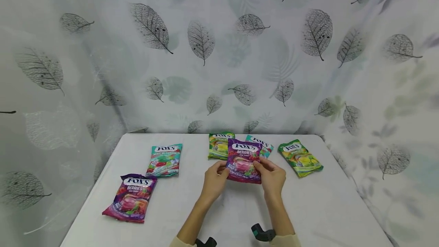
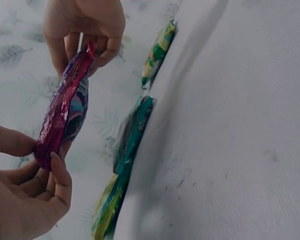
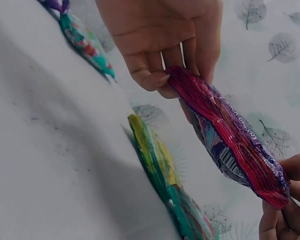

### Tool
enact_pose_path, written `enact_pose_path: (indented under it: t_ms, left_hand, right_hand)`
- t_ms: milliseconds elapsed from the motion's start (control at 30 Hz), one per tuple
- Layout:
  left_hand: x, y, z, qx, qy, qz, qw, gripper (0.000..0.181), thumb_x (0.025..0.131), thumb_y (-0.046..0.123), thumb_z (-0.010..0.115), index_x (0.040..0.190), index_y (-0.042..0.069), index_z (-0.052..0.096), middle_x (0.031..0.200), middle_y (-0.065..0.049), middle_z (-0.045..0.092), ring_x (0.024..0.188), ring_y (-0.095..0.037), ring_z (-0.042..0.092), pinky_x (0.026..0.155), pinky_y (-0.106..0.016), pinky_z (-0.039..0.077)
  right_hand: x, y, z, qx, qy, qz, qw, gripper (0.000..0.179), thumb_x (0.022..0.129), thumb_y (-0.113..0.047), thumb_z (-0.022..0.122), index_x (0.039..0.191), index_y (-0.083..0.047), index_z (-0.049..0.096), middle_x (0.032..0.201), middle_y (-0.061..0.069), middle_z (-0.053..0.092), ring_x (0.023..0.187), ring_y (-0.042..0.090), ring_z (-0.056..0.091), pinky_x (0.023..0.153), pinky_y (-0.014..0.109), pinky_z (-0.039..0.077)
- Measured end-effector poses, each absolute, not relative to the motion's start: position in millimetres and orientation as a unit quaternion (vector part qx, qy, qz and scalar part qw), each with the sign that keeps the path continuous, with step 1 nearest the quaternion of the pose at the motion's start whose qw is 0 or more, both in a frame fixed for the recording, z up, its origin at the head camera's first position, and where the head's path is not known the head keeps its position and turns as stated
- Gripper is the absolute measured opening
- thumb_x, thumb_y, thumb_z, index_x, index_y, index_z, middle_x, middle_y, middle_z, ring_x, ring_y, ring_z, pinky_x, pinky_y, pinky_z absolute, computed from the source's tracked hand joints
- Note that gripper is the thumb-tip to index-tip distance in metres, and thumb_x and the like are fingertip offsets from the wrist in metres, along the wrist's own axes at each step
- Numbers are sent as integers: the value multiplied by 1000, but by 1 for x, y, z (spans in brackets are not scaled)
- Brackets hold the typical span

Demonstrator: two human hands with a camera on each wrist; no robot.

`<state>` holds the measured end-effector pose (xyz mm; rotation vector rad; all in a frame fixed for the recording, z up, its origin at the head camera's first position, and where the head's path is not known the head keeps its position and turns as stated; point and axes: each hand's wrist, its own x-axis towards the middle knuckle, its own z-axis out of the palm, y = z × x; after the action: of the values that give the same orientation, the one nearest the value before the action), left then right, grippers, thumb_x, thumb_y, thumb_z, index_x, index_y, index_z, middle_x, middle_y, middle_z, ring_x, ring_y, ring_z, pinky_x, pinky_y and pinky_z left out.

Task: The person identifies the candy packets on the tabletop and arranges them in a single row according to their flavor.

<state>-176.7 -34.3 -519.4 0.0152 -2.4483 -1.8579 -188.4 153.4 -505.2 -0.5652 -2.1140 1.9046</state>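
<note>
A purple bag of Fox's Berries candy [image 1: 244, 159] is held up above the white table, its printed front facing the head camera. My left hand [image 1: 214, 181] pinches its left edge between thumb and fingers. On the opposite edge, the thumb of my right hand [image 1: 273, 176] lies over the front, with the fingers behind. Both wrist views show the bag's crimped bottom seam, and in the right wrist view a barcode is visible on its back. Behind the held bag lie a green-yellow Fox's bag [image 1: 218, 147] and a partly hidden teal Fox's bag [image 1: 265, 148].
A second purple Berries bag [image 1: 131, 199] lies at the front left of the table [image 1: 329, 209], with a teal Fox's bag [image 1: 165, 160] beyond it. Another green-yellow bag [image 1: 300, 158] is at the right. A leaf-patterned sheet [image 1: 226, 60] hangs behind the table.
</note>
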Motion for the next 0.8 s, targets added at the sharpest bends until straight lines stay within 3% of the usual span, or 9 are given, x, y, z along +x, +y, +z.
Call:
enact_pose_path:
  t_ms: [200,800]
  left_hand:
    - [-170,-49,-522,24,-800,-598,42,25,103,14,62,124,3,71,104,-4,71,93,-16,63,77,-28,53]
    - [-148,-94,-536,49,-799,-595,73,22,103,13,63,120,4,72,101,-6,70,90,-17,61,70,-25,54]
  right_hand:
    - [-185,137,-507,-176,-729,648,130,27,92,-21,82,116,-7,80,108,13,78,97,19,68,74,13,51]
    - [-179,98,-520,-141,-751,640,86,24,90,-16,84,110,-4,80,100,10,77,94,20,68,71,18,52]
